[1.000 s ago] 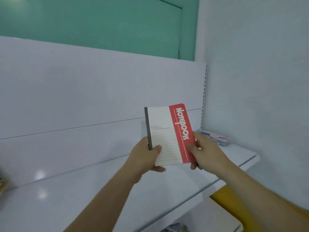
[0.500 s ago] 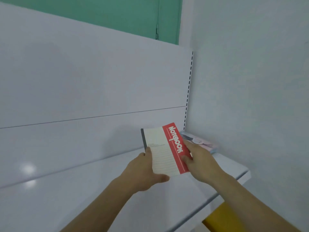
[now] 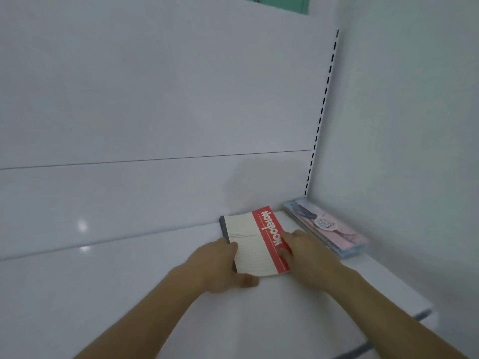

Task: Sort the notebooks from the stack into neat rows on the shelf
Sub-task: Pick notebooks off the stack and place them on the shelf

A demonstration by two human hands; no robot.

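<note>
The notebook has come down near the white shelf, its long axis toward the back wall; left hand and right hand grasp it, beside the stack in the right back corner.

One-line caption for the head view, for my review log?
Both hands, left hand and right hand, lower a red-and-cream notebook onto the white shelf beside pastel notebooks.

Two bare forearms, no sleeves, watch or rings in sight; the left hand and right hand are ungloved.
</note>
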